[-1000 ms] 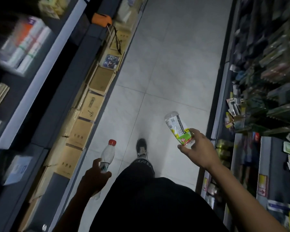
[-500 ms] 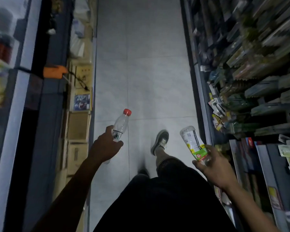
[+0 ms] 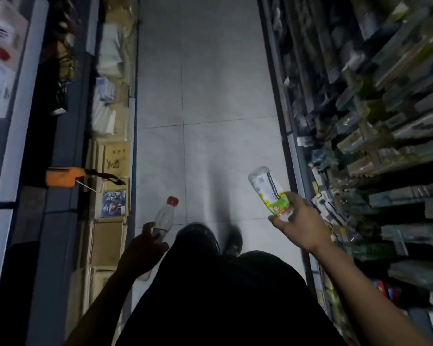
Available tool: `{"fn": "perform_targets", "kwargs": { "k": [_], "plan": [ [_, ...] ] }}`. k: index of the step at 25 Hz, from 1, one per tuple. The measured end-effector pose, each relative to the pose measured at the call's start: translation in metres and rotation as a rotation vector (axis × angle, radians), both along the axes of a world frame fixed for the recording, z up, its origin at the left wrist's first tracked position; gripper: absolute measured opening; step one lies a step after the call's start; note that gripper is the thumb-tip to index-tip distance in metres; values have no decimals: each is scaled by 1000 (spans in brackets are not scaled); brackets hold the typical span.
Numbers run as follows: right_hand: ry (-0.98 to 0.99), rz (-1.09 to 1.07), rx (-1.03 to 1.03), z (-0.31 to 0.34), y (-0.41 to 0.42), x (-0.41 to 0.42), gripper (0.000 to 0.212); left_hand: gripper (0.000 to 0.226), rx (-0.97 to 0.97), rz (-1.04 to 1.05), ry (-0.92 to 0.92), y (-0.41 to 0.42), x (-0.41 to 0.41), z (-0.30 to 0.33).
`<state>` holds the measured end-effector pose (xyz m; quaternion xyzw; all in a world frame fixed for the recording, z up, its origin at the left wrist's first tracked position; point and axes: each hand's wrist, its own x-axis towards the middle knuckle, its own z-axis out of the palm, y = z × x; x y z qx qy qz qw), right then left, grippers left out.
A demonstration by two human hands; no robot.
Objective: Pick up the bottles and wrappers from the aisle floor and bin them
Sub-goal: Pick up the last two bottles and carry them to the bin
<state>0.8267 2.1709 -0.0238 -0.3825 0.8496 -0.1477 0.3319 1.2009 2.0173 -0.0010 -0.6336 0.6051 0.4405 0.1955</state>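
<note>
No print on labels, boxes or shelf goods is legible.

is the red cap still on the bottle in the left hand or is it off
On. The red cap sits on the neck of the clear bottle, which the left hand holds by its lower part, cap end pointing away down the aisle.

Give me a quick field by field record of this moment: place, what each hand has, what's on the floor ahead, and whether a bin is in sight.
place: shop aisle with a tiled floor, shelves on both sides
left hand: holds clear bottle with red cap
right hand: holds clear bottle with green and white label
floor ahead: no bottles or wrappers visible
bin: none in view
left shelf edge: orange pouch, cardboard boxes below
</note>
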Motion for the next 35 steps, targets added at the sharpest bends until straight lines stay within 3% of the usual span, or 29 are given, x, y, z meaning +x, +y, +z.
{"fn": "perform_targets", "kwargs": {
  "k": [4, 8, 14, 24, 29, 35],
  "plan": [
    [20, 57, -38, 5, -122, -49, 76, 73, 27, 157, -16, -67, -20, -5],
    [32, 80, -38, -1, -230, -91, 75, 74, 39, 184, -21, -169, -53, -19],
    [18, 2, 42, 2, -339, -155, 78, 79, -63, 55, -36, -358, -153, -11],
    [-18, -211, 115, -18, -498, -306, 76, 73, -280, -172, 118, -646, -397, 8],
    [-41, -130, 71, -17, -635, -403, 78, 76, -234, -129, 56, -722, -470, 12],
    [-21, 5, -8, -10, -830, -491, 79, 80, -129, 42, 12, -798, -500, 8]
  ]
}}
